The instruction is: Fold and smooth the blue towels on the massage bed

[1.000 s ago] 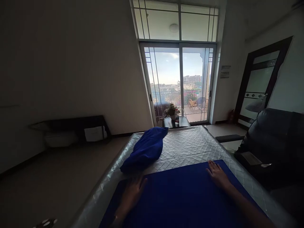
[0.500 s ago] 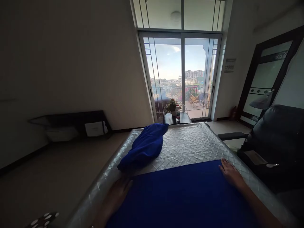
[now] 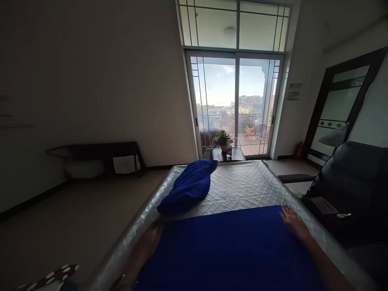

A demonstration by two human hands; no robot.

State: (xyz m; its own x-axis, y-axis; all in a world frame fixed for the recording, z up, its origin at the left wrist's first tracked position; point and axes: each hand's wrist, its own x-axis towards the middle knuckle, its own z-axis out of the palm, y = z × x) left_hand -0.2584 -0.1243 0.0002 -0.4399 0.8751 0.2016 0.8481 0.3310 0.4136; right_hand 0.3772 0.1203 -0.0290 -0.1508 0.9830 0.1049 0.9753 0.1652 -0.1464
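Note:
A blue cloth lies spread flat on a table with a silver quilted cover. My right hand rests flat on its far right corner, fingers stretched out. At the far left corner, my left hand has its fingers bent in and pinched at the cloth's edge; this side is dark and slightly smeared. Just beyond that corner, a second blue cloth sits bunched in a loose heap on the cover. The near part of the spread cloth runs out of view.
A black armchair stands close on the right. Past the far edge is a small black table with a potted plant and a bottle, before sliding glass doors. A dark low rack stands by the left wall.
My left hand has moved slightly left and up to the cloth's far left corner, its fingers now bent in. My right hand stays at its corner. The view has tilted up a little.

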